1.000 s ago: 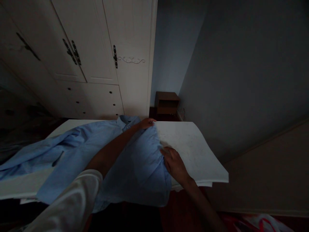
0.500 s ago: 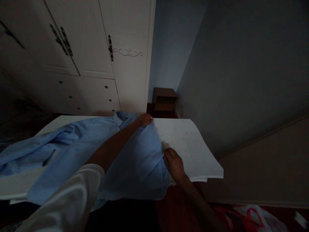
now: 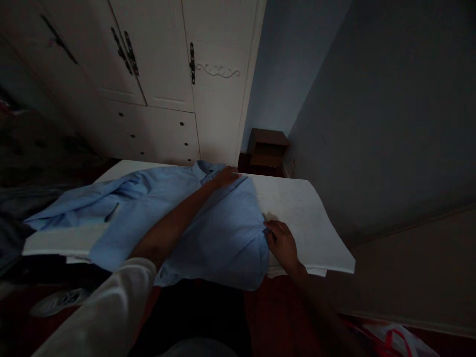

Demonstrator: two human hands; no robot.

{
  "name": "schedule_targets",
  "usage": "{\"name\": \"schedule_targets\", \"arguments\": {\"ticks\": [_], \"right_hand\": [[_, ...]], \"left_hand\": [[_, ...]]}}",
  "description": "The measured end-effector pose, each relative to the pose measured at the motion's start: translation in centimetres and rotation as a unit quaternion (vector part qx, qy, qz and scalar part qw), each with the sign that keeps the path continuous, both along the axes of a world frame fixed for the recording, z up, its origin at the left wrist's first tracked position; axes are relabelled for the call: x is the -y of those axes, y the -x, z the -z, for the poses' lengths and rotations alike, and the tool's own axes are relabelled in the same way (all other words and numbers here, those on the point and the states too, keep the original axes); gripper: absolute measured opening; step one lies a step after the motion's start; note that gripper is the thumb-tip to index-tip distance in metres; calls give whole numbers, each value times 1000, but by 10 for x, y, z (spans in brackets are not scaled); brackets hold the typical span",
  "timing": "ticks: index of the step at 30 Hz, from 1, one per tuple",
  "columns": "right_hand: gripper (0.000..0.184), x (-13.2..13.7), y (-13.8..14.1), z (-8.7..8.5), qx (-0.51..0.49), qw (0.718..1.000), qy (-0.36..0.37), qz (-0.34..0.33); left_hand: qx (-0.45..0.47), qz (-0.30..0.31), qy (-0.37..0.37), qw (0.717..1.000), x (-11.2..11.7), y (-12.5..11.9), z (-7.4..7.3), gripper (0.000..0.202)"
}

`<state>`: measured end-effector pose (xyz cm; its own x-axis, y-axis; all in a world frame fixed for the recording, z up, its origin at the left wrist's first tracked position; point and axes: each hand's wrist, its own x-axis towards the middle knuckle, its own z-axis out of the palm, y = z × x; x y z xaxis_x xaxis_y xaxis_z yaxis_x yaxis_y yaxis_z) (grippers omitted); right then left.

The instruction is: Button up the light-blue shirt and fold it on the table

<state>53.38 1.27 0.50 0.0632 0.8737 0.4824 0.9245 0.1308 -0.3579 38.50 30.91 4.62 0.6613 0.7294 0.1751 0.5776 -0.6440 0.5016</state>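
Note:
A light blue button-up shirt [image 3: 223, 233] lies over a white padded board [image 3: 297, 208], its collar at the far edge and one sleeve stretched to the left. My left hand [image 3: 227, 176] reaches across it and rests on the cloth just right of the collar, fingers extended. At the shirt's right edge, my right hand [image 3: 283, 244] pinches a bit of the fabric, which creases toward the fingertips. The shirt's near edge hangs over the front of the board.
Behind the board stands a white wardrobe [image 3: 219, 114] with dark handles. A small brown cabinet [image 3: 268, 148] sits in the far corner. A grey wall [image 3: 394, 129] runs along the right. On the floor are a shoe [image 3: 59, 301] and a bag with red handles [image 3: 401, 339].
The view has shifted, so the scene sits farther right and slightly higher. My left hand has slid a little left toward the collar and its fingers have straightened. My right hand keeps its pinch.

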Motion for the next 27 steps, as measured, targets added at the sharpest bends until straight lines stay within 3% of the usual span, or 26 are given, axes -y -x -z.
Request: {"name": "schedule_targets", "arguments": {"ticks": [4, 6, 10, 14, 17, 20, 24, 27], "right_hand": [[30, -5, 4, -13, 45, 997, 26, 52], [30, -12, 12, -26, 54, 997, 16, 58], [33, -36, 40, -52, 65, 998, -5, 16], [49, -76, 65, -58, 118, 990, 73, 23], [63, -114, 69, -49, 153, 977, 142, 43], [71, -149, 60, -34, 154, 963, 204, 83], [77, -171, 44, -15, 119, 948, 267, 124], [78, -173, 38, -6, 112, 949, 265, 130]], "left_hand": [[47, -6, 47, 998, 37, 69, -5, 41], [151, -27, 92, 984, 67, 105, -5, 42], [288, -157, 85, 941, 143, 167, -2, 41], [313, -323, -5, 893, 222, 208, 7, 35], [276, -395, -64, 874, 270, 228, 29, 38], [201, -413, -110, 882, 300, 243, 65, 44], [130, -412, -98, 897, 311, 251, 116, 55], [113, -413, -57, 902, 307, 248, 140, 56]]}}
